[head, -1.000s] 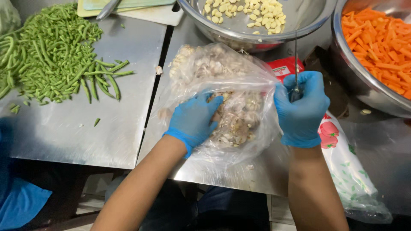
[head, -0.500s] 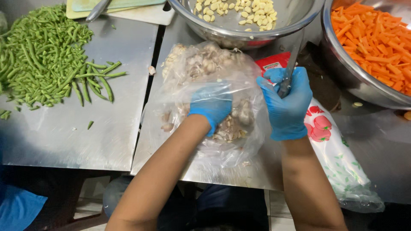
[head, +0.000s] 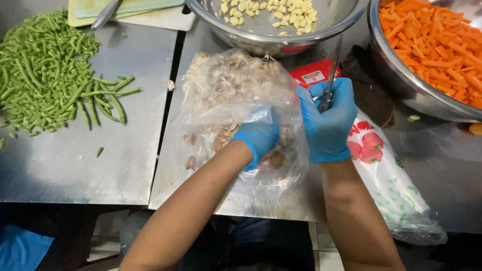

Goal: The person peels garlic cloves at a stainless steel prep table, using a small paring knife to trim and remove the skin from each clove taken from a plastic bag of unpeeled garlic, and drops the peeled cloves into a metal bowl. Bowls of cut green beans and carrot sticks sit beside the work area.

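Left hand (head: 258,138) in a blue glove is digging inside the clear plastic bag of garlic (head: 236,95) lying on the steel bench (head: 65,165), fingers curled among the cloves, while the right hand (head: 329,123) is gripping a small knife (head: 331,75) beside the bowl of peeled garlic (head: 273,20).

Steel tabletop (head: 125,165) with vegetables and bowls.
On it lie green beans (head: 45,70), a clear bag of garlic (head: 226,95), a garlic bowl (head: 271,30), a carrot bowl (head: 432,55) and a printed bag (head: 391,185).
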Motion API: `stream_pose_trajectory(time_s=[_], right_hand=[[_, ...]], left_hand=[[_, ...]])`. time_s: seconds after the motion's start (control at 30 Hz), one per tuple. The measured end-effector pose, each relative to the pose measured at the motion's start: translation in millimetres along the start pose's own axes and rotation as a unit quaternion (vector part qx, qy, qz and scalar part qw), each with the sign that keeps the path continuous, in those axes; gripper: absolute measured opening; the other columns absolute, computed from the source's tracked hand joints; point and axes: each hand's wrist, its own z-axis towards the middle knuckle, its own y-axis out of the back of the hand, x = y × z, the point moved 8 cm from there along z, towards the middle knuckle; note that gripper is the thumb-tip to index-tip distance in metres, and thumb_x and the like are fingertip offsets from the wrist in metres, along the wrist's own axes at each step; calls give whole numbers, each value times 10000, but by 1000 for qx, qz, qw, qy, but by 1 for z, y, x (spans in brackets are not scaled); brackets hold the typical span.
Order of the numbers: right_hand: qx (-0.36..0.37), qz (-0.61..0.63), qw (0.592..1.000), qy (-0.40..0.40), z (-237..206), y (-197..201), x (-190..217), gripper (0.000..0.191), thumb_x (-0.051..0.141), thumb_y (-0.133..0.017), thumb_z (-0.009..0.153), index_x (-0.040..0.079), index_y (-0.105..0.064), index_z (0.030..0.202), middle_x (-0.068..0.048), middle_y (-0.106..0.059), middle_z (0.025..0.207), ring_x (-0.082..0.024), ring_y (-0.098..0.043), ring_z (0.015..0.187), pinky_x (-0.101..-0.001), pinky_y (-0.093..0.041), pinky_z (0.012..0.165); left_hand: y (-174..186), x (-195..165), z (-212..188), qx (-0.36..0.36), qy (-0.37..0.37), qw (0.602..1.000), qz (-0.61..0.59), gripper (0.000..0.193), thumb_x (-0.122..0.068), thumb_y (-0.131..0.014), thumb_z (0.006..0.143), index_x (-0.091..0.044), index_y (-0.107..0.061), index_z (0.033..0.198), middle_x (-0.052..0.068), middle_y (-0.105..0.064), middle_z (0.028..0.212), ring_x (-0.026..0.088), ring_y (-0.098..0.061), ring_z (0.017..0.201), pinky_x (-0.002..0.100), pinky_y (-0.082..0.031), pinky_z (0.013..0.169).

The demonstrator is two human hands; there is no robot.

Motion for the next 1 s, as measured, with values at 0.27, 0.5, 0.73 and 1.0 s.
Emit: stream_pose_trajectory(time_s=[0.27,0.5,0.73,1.0], right_hand=[[16,-12,1000,-16,-2,-6,0,308,64,-836,958,73,-528,944,39,-569,796,-22,-439,667,-211,-384,613],[23,-37,999,-1,2,-8,1,344,93,-851,915,65,-509,941,41,-572,833,-13,-402,632,-208,-352,578],[7,-31,999,-31,7,-1,-16,331,135,-847,967,70,-523,958,49,-558,827,-11,-402,679,-211,-359,601],[11,-56,998,-25,9,-3,-21,332,154,-839,955,63,-520,975,35,-605,867,-22,-410,677,-220,-378,610]], left_hand=[[-34,20,4,189,-38,972,131,354,-298,-630,818,-83,-762,1066,222,-710,1124,405,-695,1015,457,-540,886],[-1,-21,0,186,19,975,119,407,-391,-583,851,-157,-735,1147,157,-692,1205,348,-663,1090,450,-505,915],[4,-65,-15,238,-117,956,123,349,-182,-585,848,-116,-717,1165,182,-686,1183,353,-661,1066,452,-502,899],[2,-79,-26,205,-133,953,178,443,-347,-735,758,-136,-721,1148,176,-705,1152,361,-660,1061,467,-495,906]])
